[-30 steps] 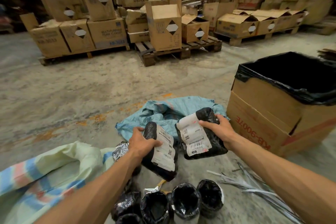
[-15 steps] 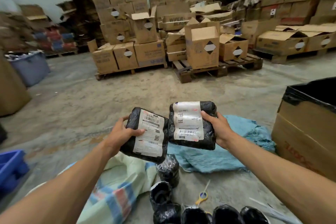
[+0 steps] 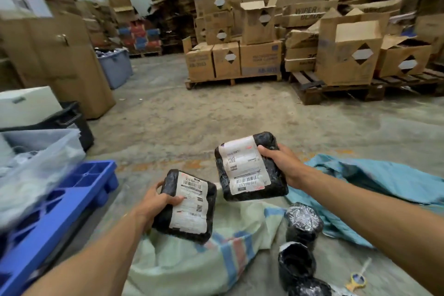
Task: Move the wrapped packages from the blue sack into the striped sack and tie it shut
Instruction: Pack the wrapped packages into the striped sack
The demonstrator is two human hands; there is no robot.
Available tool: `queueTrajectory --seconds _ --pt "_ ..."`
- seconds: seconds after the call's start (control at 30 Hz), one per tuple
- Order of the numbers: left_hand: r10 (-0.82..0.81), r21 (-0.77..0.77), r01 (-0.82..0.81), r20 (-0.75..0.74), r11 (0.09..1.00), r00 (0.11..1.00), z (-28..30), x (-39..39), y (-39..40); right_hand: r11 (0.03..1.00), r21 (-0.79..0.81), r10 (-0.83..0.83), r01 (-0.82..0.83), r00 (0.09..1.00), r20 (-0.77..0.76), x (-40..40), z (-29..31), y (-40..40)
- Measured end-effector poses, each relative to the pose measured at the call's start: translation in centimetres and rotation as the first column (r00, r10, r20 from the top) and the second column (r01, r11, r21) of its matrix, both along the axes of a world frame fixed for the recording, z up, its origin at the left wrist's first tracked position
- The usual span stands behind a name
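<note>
My left hand (image 3: 153, 204) grips a black wrapped package with a white label (image 3: 189, 209), low over the pale striped sack (image 3: 192, 262) lying on the floor. A second black labelled package (image 3: 249, 168) is held higher and to the right by my right hand (image 3: 281, 163). The crumpled blue sack (image 3: 374, 182) lies flat on the floor at the right, behind my right forearm. Round black wrapped packages (image 3: 302, 223) stand on the floor beside the striped sack's right edge.
A blue plastic pallet (image 3: 72, 199) and a clear-bagged bin (image 3: 36, 163) sit close on the left. Yellow-handled scissors (image 3: 358, 280) lie at the lower right. Cardboard boxes on wooden pallets (image 3: 240, 60) fill the back; bare concrete floor lies between.
Both hands carried their packages leftward from over the blue sack to over the striped sack; the left package has dropped lower. My view swung left, revealing the blue pallet and bins.
</note>
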State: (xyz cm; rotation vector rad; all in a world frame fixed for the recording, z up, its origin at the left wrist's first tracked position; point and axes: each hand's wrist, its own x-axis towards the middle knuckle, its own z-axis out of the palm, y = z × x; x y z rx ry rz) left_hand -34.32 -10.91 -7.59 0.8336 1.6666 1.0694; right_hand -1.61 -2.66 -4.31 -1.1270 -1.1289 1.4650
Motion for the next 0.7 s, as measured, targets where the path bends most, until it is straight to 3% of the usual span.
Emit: queueTrajectory --seconds 0.23,0.43,0.57,0.7 --pt "0.108 -0.090 -0.104 0.045 0.990 0.993 -6.2 -7.4 -1.0 0.990 -0.133 0.060 -0.045 0.992 0.109 -8.5 -6.7 0.5" --pt "0.142 -0.139 -0.136 0.032 0.981 0.989 -9.3 -8.8 -1.2 0.956 -0.289 0.025 0.047 0.970 0.241 -13.0 -11.5 1.5" --pt "0.159 -0.220 -0.143 0.058 0.965 0.986 -10.9 -8.6 0.3 0.928 -0.361 0.050 0.094 0.928 0.369 -15.6 -14.4 2.5" --pt "0.111 -0.255 -0.111 -0.016 0.960 0.994 -12.4 -6.5 2.1 0.926 -0.359 0.099 0.114 0.847 0.523 -17.6 -16.6 2.8"
